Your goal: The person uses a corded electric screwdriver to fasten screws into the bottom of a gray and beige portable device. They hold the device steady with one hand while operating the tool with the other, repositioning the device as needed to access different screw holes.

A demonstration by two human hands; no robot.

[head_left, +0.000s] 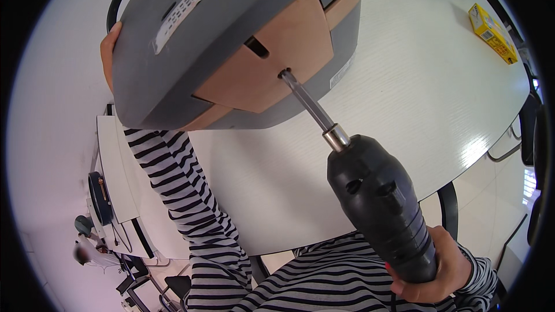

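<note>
Up close to the camera, a big grey and tan appliance [231, 40] fills the top of the picture. It is tipped so its underside faces the camera. Its top edge is cut off by the rim of the picture, so its whole shape is hard to make out. Below and behind it lies a wide white table [416, 92], which bends near the edge of the view.

Next comes the black electric screwdriver [381, 208]. Its shiny metal bit points up and left, and the tip sits in a small hole in the tan part of the appliance. The right hand [439, 271] is wrapped tight around the screwdriver's handle at the bottom right. Part of that hand is hidden behind the tool.

The left hand [108, 52] holds the far left side of the appliance. Only a thumb and a bit of the hand show, so the fingers are probably curled around the back, out of sight. Both arms wear black and white striped sleeves.

A small yellow box [492, 33] lies far off on the table, at the top right.
</note>
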